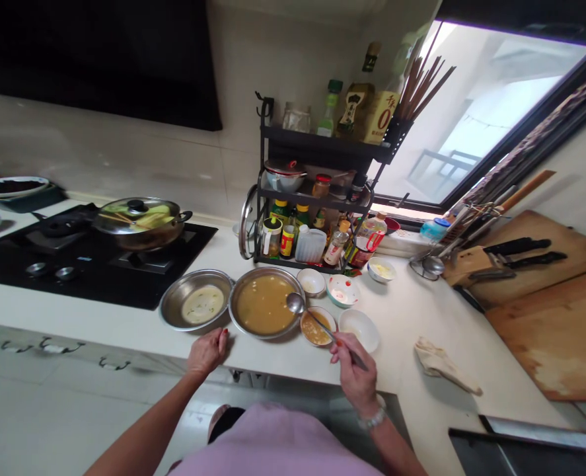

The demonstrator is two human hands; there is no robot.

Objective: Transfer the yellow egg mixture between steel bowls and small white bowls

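Observation:
My right hand (pixel 357 371) grips the handle of a metal ladle (pixel 296 303). The ladle's head is over the right rim of a wide metal basin (pixel 233 311) filled with yellowish-brown liquid with pale bits. Beneath the handle is a small bowl of brown, lumpy sauce (pixel 316 326). Closed into a fist, my left hand (pixel 208 352) rests by the counter's front edge. Just beyond it stands another metal basin (pixel 171 304) holding a pale liquid with green flecks. A white bowl (pixel 362 329) is beside my right hand.
Several small bowls stand before a black spice rack (pixel 317 196) with bottles and jars. At left, a lidded pan (pixel 141 223) sits on the black stove (pixel 89 264). A cloth (pixel 444 367), a knife block (pixel 466 266) and wooden cutting boards (pixel 555 324) are to the right.

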